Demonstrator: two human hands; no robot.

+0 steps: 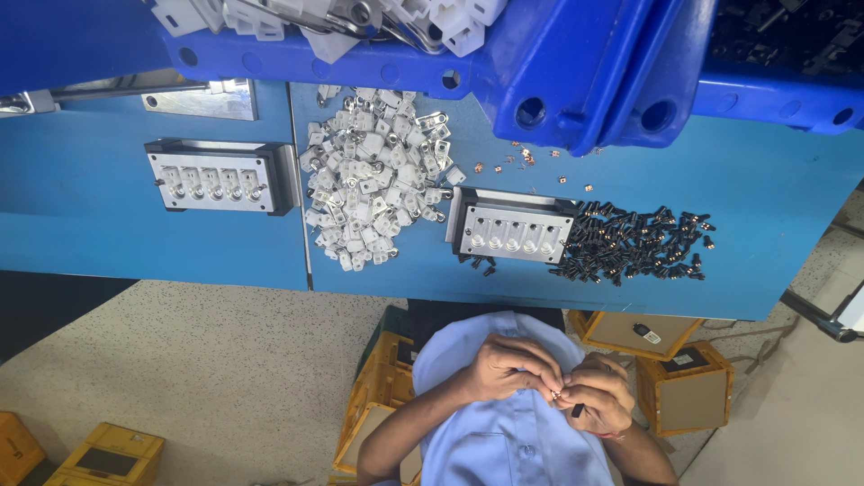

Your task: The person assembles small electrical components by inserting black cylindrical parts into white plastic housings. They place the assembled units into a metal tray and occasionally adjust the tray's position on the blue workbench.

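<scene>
While the left hand [504,367] and right hand [598,396] are pinching together on a tiny metal part [558,393] near the chest, both metal fixtures [513,232] on the desk [765,180] are sitting seemingly unloaded. The white [369,193] and black piles [634,245] are lying largely unused, suggesting much work is remaining.

Metal fixture [511,230] between plastic housings [371,193] and pins [634,245]

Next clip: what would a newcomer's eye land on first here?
First the blue table, with a pile of small white plastic parts at its middle and a spread of small black parts to the right, a metal fixture block between them. Then, at the bottom, the left hand and right hand meet over a light blue shirt, pinching a tiny part. Blue crates line the top.
</scene>
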